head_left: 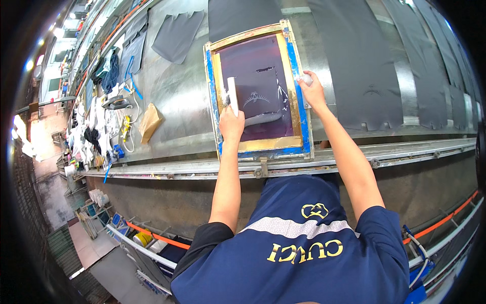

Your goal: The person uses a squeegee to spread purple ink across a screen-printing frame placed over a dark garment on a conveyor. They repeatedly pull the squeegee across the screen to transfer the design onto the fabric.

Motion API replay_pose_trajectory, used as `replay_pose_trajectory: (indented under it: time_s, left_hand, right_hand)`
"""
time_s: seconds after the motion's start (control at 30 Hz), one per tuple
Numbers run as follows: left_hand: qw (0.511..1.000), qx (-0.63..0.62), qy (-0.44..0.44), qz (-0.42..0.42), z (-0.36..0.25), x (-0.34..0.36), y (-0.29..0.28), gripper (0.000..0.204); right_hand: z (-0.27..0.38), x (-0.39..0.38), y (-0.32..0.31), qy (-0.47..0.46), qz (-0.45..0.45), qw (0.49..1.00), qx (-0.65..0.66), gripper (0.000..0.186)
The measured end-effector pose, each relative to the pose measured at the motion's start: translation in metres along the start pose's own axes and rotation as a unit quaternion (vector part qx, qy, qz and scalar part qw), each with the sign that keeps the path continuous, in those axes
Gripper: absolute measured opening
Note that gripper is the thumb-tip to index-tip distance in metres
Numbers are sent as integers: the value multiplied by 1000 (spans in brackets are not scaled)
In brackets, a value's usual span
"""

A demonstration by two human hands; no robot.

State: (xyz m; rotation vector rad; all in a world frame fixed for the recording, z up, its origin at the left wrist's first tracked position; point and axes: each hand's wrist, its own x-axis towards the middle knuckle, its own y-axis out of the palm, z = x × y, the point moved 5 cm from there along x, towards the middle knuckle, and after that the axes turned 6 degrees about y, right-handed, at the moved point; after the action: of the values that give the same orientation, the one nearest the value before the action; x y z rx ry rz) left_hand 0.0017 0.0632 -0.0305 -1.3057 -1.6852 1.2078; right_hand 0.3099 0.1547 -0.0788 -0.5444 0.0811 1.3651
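Observation:
A screen-printing frame (pixel 305 126), with blue and tan edges, lies on the long table in front of me. Its dark purple mesh (pixel 248 61) shows a pale crest-like design and a grey streak of ink (pixel 263 119). My left hand (pixel 232 124) is closed round a long white squeegee (pixel 232 93) standing up over the mesh's left side. At the frame's right edge, my right hand (pixel 314 92) grips a small white rounded lump (pixel 306 79); whether it is fixed to the frame I cannot tell.
Dark fabric panels (pixel 354 66) lie along the table, one with a printed mark. A metal rail (pixel 202 169) runs along its near edge. To the left are a brown paper piece (pixel 150 123), an iron (pixel 116 103), cords and piled cloths. Behind me stands another railed table.

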Motion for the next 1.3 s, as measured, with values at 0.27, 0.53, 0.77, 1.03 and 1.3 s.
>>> replay_pose_trajectory:
  time_s: [0.27,0.53,0.77,1.03,1.3]
  left_hand:
    - [964,39,259,48,-57,-36,2,52]
    - [956,-11,291,33,-13,-130,-20,63]
    - [952,-214,199,-92,46,-115,-42,41]
    - [814,-549,-111,-156,130,-75,-15,54]
    - [752,-619,-215,-65,133,-70,-11,72]
  right_hand:
    - [9,-1,-3,-35,-19,998,-49,55]
    - [16,-4,-8,-4,4,997,-71,54]
    - [42,-19,-9,-79,-96,989,-79,30]
    - [78,-67,-30,-177,-93,980,21,23]
    - [103,-90,-39,-153,-5,969,194,24]
